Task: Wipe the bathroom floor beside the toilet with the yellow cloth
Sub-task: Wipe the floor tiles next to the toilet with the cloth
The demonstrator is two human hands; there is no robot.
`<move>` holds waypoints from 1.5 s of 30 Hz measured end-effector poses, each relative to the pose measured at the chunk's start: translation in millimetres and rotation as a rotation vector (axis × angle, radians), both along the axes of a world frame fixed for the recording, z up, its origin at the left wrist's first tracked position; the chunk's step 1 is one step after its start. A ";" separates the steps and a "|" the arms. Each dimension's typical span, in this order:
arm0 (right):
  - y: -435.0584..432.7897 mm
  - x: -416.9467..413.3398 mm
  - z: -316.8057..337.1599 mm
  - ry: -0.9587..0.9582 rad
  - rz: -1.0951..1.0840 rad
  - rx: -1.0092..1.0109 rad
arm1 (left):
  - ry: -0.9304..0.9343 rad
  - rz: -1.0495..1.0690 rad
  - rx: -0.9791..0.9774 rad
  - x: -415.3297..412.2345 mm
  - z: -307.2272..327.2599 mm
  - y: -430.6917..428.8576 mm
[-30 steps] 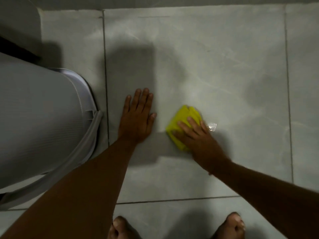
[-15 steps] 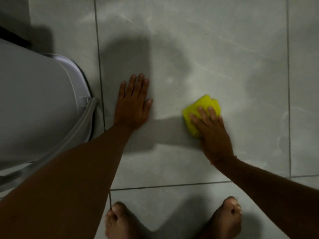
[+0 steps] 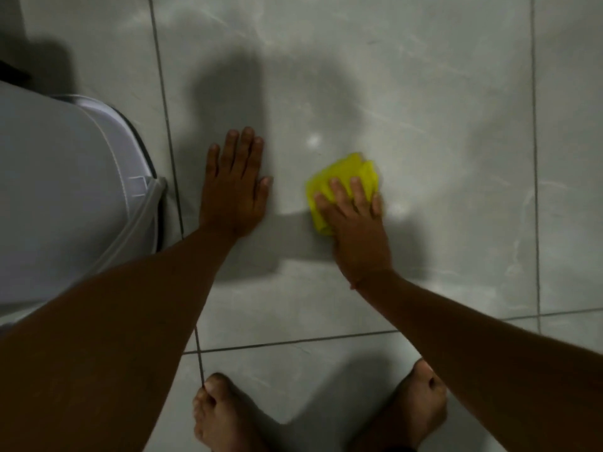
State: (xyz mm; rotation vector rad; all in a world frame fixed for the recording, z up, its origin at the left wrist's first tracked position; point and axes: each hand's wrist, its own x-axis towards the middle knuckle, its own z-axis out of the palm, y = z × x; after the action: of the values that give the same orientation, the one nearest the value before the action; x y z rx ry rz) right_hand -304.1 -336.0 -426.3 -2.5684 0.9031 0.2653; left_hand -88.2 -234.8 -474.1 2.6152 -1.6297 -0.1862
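A crumpled yellow cloth (image 3: 346, 176) lies on the grey tiled floor (image 3: 424, 93), right of centre. My right hand (image 3: 355, 226) presses down on its near half, fingers spread over it. My left hand (image 3: 233, 190) rests flat on the floor, palm down, fingers together, a short way left of the cloth and just right of the toilet (image 3: 58, 197). The white toilet fills the left edge of the view. The part of the cloth under my palm is hidden.
Dark grout lines cross the floor, one running up past the toilet (image 3: 163, 93) and one across near my feet (image 3: 293, 342). My bare left foot (image 3: 222, 415) and right foot (image 3: 414, 406) stand at the bottom edge. Shadows fall on the tile ahead.
My right hand has slid the cloth to the right and slightly forward across the tile. My left hand has stayed planted on the floor. The view has tilted down a little.
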 end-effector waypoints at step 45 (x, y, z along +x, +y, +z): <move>-3.2 -35.0 9.1 0.204 0.040 -0.014 | -0.013 0.009 -0.002 -7.0 -7.9 5.8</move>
State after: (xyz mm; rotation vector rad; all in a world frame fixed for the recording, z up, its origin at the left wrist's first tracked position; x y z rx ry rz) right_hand -339.2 -339.2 -417.2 -2.6086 0.9276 0.5427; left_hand -95.1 -229.0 -482.0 2.6274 -1.6211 -0.1673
